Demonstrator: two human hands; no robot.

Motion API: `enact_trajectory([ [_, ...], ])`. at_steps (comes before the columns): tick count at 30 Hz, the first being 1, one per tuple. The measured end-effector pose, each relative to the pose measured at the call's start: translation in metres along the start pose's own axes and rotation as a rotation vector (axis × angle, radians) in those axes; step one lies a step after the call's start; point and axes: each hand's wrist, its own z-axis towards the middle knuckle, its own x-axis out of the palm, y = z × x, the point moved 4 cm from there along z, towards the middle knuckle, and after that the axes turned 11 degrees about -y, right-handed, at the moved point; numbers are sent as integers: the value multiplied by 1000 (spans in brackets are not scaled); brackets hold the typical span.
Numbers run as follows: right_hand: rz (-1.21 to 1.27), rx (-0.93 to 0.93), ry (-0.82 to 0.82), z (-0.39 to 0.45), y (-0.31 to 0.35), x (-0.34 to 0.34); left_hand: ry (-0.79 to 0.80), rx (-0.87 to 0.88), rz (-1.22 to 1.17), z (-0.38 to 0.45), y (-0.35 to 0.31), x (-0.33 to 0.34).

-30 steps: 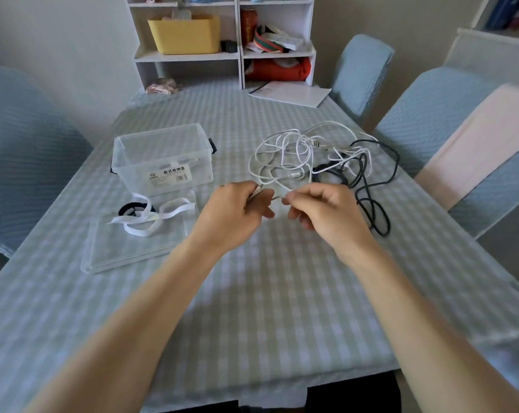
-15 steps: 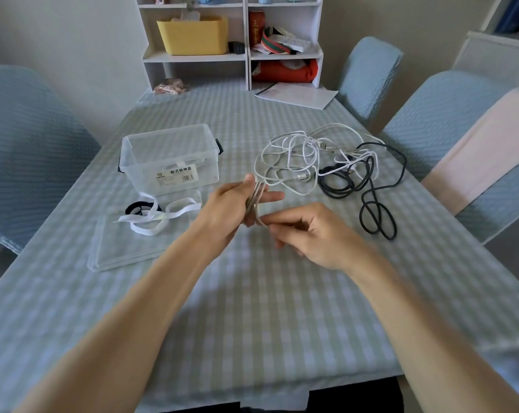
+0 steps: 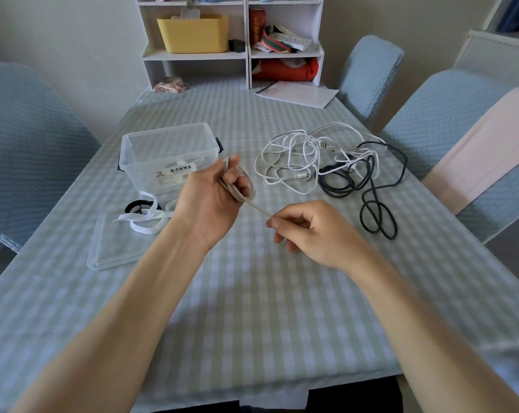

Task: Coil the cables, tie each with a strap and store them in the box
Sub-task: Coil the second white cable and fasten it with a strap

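Both hands work a thin pale cable (image 3: 237, 186) above the checked tabletop (image 3: 252, 308): the left hand (image 3: 210, 201) has its fingers curled through a few small loops, pinned under the thumb, while the right hand (image 3: 308, 231) pinches the free tail between thumb and forefinger, the strand taut between the two. Behind them a tangle of white cables (image 3: 300, 162) lies knotted against a heap of black cable (image 3: 368, 189), both still loose. A clear plastic box (image 3: 165, 156) stands open to the left, its lid (image 3: 118, 245) flat in front with white straps (image 3: 145, 219) and a black strap (image 3: 136, 205) lying on it. The cable looks light, limp and slightly springy, so loops would likely slacken and slide apart if the thumb eased off. Best hold appears to be across the bundle where the loops cross, leaving the other hand free to feed the tail and later fetch a strap.
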Motion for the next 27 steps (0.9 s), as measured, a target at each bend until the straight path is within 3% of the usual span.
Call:
enact_trajectory([
  [3,19,16,-18,1,-1,-3,5,44,24,1,-5,-3],
  [7,-3,16,182,-4,1,1,19,57,25,-3,-5,-2],
  [9,-65,7,193,-3,2,1,36,54,33,-5,-6,-1],
  [15,287,332,-157,7,-8,-24,23,62,208,-3,-3,-5],
  [21,757,601,-244,6,-8,-13,102,31,229,-8,15,3],
  [24,973,649,-306,7,-10,-15,145,35,231,-12,24,8],
  [27,905,579,-340,8,-11,-16,178,34,218,-14,29,11],
])
